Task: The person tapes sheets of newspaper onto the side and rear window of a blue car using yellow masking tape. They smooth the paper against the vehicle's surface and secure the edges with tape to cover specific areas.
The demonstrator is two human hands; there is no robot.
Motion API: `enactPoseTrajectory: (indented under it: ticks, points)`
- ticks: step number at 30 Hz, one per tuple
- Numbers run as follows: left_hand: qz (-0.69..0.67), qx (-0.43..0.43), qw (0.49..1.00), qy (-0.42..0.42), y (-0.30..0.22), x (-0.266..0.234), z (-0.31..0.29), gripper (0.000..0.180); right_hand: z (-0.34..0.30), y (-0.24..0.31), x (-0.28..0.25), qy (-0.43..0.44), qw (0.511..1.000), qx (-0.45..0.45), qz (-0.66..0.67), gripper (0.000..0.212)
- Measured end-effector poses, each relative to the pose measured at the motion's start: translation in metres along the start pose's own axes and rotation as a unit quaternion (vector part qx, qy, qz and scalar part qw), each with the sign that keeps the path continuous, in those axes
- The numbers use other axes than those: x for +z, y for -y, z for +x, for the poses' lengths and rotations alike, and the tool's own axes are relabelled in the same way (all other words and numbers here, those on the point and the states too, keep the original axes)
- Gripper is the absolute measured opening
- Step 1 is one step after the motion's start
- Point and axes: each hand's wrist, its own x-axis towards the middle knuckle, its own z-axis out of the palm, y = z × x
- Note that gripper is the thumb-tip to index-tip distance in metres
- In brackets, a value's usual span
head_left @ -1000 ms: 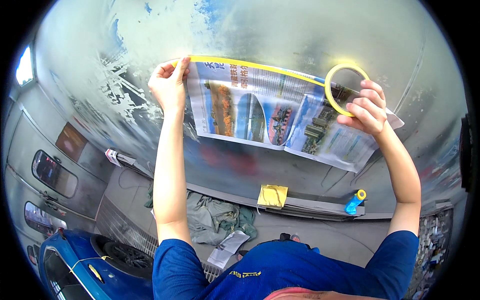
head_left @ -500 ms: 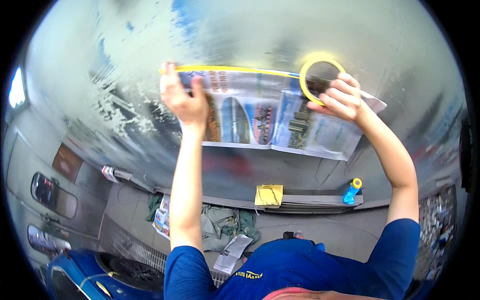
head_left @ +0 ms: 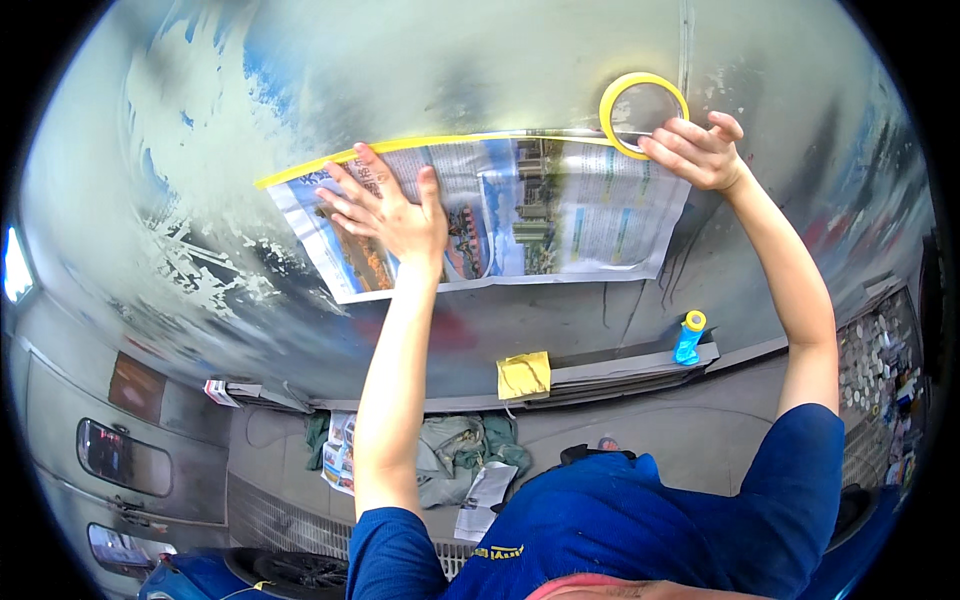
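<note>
A printed newspaper sheet lies against the grey, patchily painted wall. Along its top edge runs a strip of yellow masking tape, which reaches past the sheet's left corner onto the wall. My left hand presses flat on the sheet's left part, fingers spread, the fingertips touching the tape strip. At the sheet's upper right, my right hand grips the roll of yellow masking tape by its lower right rim. The strip runs to this roll. The sheet's lower edge hangs untaped.
Below the sheet, a ledge holds a folded yellow piece and a blue roll with a yellow end. Crumpled green-grey cloth and loose papers lie on the floor. A blue car stands at lower left.
My left hand has moved from the sheet's top left corner inward along the tape and now lies flatter, fingers spread. The right hand still holds the roll, now at the sheet's upper right corner.
</note>
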Motion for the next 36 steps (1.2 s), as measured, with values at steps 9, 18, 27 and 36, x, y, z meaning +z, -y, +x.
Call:
enactPoseTrajectory:
  ticks: [9,18,27,36]
  points:
    - [0.048,0.125,0.989,0.059,-0.114,0.034,-0.059,0.099,0.013,0.003,-0.020,0.084,0.994,0.030,0.056,0.022]
    - [0.003,0.087,0.994,0.068,-0.138,0.041,-0.070,0.098,-0.060,-0.040,-0.123,0.144,0.967,0.171,0.118,0.032]
    - [-0.003,0.208,0.977,0.037,-0.199,0.066,-0.094,0.093,-0.047,-0.006,-0.105,0.275,0.898,0.343,0.022,0.019]
    - [-0.024,0.215,0.973,0.083,-0.247,0.072,-0.100,0.110,-0.017,-0.007,-0.092,0.279,0.906,0.285,0.143,0.009]
